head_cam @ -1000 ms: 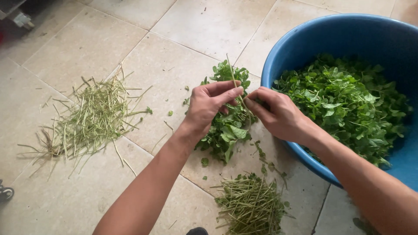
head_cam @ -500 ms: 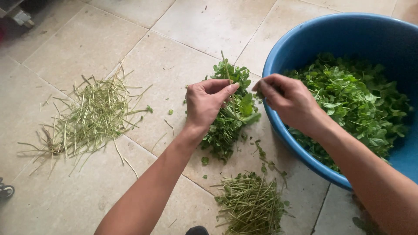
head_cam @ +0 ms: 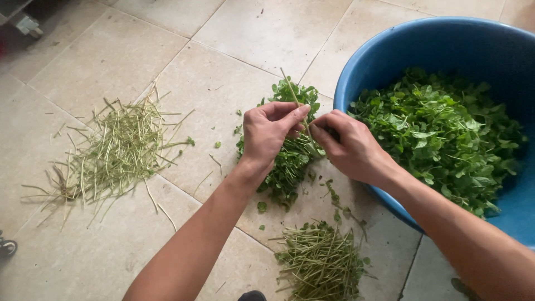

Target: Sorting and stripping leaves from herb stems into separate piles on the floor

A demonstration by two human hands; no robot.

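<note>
Left hand (head_cam: pixel 270 134) curled, thumb and forefinger pinched on a thin stem (head_cam: pixel 293 100) that sticks up and away past the fingertips. Right hand (head_cam: pixel 351 147) just beside it, fingertips nearly touching the left's, closed on the lower part of the same stem; how tight, hard to tell. Both hands over a bunch of greens (head_cam: pixel 290 161) lying on the tiled floor (head_cam: pixel 245 44), leafy tops far, ends near. To the right, a blue tub (head_cam: pixel 446 47), heaped with loose green leaves (head_cam: pixel 440 134), its rim just beside the right wrist. Far left on the floor, a spread pile of bare pale stems (head_cam: pixel 111 153), scattered and fanned out. Near, below the hands, a second, tighter heap of stems (head_cam: pixel 320 262), greener, with a few stray leaflets between it and the bunch. Top left corner, a dark object, mostly out of frame, too cut off to identify. Forearms bare, entering from the near edge.
</note>
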